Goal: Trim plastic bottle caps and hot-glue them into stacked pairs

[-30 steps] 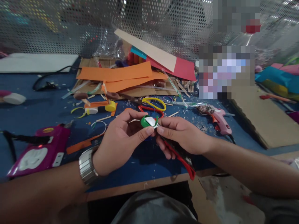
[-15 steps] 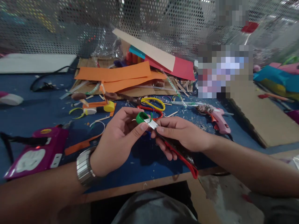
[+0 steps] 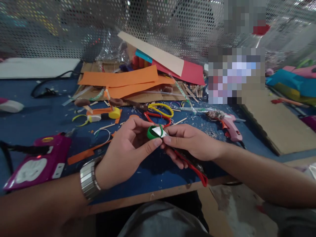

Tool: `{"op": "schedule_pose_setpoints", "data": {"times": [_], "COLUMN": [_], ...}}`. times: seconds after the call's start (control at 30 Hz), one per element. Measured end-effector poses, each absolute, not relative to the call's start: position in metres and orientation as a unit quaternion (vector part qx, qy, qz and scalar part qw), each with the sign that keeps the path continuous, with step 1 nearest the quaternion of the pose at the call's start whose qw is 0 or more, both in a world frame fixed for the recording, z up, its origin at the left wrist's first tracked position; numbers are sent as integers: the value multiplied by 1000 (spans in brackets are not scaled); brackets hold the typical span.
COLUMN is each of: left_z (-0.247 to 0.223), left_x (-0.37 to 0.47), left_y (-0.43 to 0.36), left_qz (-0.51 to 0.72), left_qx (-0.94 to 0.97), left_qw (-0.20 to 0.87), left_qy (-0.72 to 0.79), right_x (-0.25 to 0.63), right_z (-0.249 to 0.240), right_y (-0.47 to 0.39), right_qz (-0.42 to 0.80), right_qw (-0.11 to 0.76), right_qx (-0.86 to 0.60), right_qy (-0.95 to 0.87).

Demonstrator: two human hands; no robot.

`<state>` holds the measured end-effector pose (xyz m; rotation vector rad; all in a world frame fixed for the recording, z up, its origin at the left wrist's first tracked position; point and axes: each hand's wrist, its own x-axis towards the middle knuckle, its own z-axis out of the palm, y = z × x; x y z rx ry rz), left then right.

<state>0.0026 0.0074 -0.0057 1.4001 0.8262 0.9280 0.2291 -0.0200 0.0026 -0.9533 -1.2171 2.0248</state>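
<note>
Presently, we take the green roll as the clock centre, twelve pointing away from the wearer.

Starting at the left, we find a purple power strip between eight and nine, its red light lit and a black cable attached. An orange strip lies between it and the left hand. Toward ten, a yellow-and-white piece sits among small offcuts; at eleven, orange sheets overlap on cardboard.

At centre, the left hand is closed narrowly on the green roll, fingers and thumb at its rim. At twelve, just beyond, lie open scissors with yellow and red handles.

The right hand grips the black-and-red tool close to its blade, which reaches across the roll's opening. The tool's red loop points to between four and five, by the table's near edge.

We record the pink glue gun at three, beyond the right hand, and further right a cardboard sheet with a ragged left edge. The widest bare strip of blue table runs at six, below both hands, ending at its brown border.
</note>
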Motion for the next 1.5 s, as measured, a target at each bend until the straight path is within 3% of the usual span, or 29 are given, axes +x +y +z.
{"op": "schedule_pose_setpoints", "data": {"times": [0.33, 0.83, 1.1, 1.27, 1.5], "left_z": [-8, -9, -6, -9, -13], "left_x": [0, 0, 1, 1, -1], "left_y": [8, 5, 8, 9, 9], "left_qz": [361, 348, 418, 439, 419], "left_qx": [583, 528, 470, 459, 489], "left_qw": [637, 717, 698, 691, 685], "left_qy": [351, 294, 341, 344, 341], "right_x": [235, 232, 236, 235, 236], "right_z": [13, 15, 8, 10, 7], "right_y": [-20, -23, -20, -20, -19], "right_qz": [591, 641, 684, 743, 792], "right_qw": [396, 367, 426, 332, 312], "right_qx": [-449, -398, -380, -378, -324], "right_qy": [-540, -544, -454, -442, -414]}}
